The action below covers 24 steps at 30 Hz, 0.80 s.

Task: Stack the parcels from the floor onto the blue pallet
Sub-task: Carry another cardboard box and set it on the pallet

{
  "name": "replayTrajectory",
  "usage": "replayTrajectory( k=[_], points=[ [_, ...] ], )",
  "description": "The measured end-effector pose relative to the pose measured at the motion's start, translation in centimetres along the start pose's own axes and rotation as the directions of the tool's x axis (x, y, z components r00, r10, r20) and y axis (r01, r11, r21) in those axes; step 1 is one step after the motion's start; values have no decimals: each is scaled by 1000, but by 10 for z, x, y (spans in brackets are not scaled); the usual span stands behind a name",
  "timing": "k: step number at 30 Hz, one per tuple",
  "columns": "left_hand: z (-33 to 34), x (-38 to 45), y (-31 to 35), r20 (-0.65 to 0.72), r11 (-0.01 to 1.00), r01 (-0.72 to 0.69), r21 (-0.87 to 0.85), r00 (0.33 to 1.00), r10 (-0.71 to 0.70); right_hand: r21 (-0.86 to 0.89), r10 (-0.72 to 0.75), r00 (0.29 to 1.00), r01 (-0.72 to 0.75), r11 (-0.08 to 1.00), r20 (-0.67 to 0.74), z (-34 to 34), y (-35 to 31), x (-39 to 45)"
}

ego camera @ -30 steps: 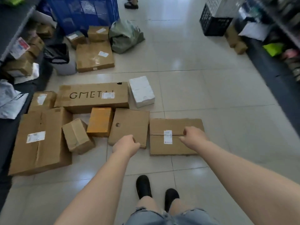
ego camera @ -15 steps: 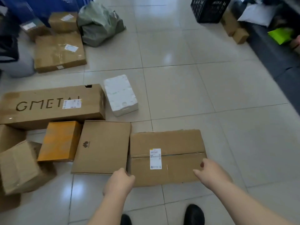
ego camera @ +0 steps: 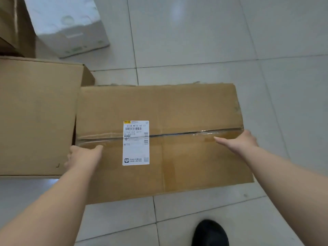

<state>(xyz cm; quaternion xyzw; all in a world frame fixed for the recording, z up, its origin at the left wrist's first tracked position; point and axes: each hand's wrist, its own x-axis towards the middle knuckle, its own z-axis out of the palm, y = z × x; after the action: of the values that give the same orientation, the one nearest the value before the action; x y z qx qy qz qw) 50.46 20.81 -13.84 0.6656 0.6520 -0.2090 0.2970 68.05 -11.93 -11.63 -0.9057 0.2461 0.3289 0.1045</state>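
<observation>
Neighbouring carton [ego camera: 37, 114] seemingly tight against parcel [ego camera: 177, 107] left side, bare floor [ego camera: 284, 103] right and behind

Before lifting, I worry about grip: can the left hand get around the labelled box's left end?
Probably yes, tightly: the left hand is at that end of the labelled box, though the neighbouring box crowds it.

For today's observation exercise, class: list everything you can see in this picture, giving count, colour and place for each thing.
labelled parcel: one, brown, centre of floor
shipping label: one, white, on that parcel's top
plain box: one, brown, left, beside the parcel
white box: one, white, top left
tall carton: one, brown, top-left edge
floor tiles: pale grey, all around
shoe: one, black, bottom edge
left hand: at parcel's left end
right hand: at parcel's right end
</observation>
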Motion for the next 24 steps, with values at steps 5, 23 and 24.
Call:
replayTrajectory(
  k=[5, 23, 24],
  points=[
    [26, 38, -9, -58, 978, -34, -207, 998, 23, 191, 97, 995, -92, 977, -15, 22, 7, 45],
    [-286, -217, -88, -121, 814, 48, -579, 982, -144, 234, -157, 982, 178, 956, -107, -252, -23, -280],
    [-324, -244, -96, -155, 804, 37, -594, 975, -160, 230, -219, 971, 237, 944, -101, -276, -35, -313]
  ],
)
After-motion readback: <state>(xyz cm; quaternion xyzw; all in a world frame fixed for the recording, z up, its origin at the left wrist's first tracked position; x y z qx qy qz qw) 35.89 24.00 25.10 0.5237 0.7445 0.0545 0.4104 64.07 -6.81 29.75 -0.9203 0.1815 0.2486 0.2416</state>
